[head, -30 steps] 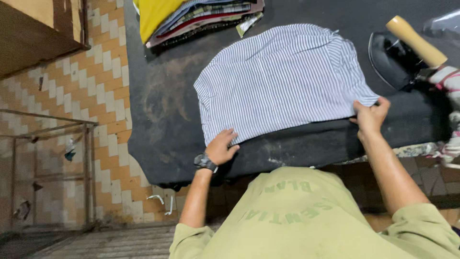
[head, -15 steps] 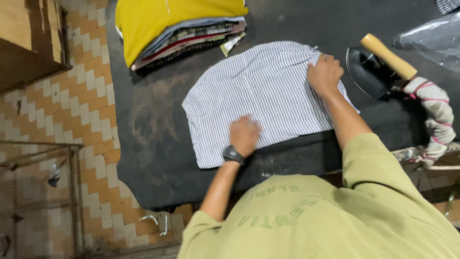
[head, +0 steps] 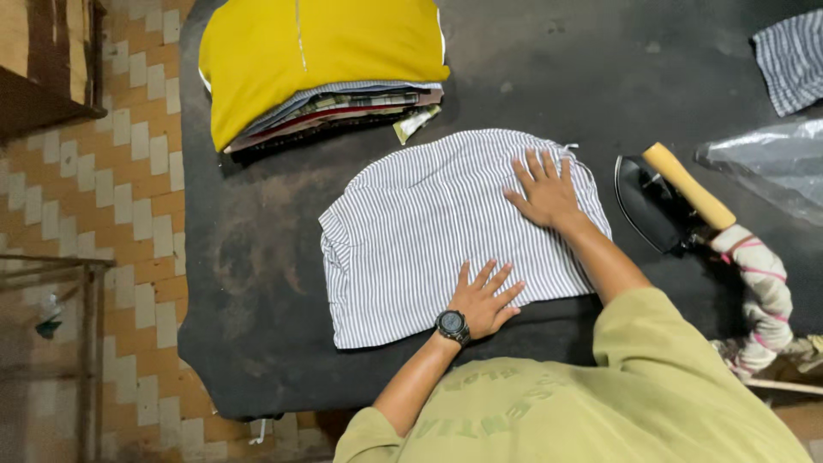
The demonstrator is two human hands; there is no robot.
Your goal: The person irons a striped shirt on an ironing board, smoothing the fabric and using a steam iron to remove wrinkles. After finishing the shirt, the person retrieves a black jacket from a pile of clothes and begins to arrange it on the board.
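A folded striped white shirt (head: 411,231) lies flat on the dark ironing table (head: 257,283). My left hand (head: 484,300), with a black watch on its wrist, presses flat on the shirt's near edge, fingers spread. My right hand (head: 544,189) rests flat and spread on the shirt's far right part. Neither hand grips anything.
A stack of folded clothes topped by a yellow garment (head: 317,60) sits at the table's far side. A black iron with a wooden handle (head: 664,201) and cloth-wrapped cord (head: 759,291) stands to the right. Clear plastic (head: 771,163) and a striped cloth (head: 793,56) lie far right. Tiled floor is on the left.
My right hand has slid from the shirt's right edge onto its upper surface. My left hand has shifted rightward along the near edge. The view has moved closer.
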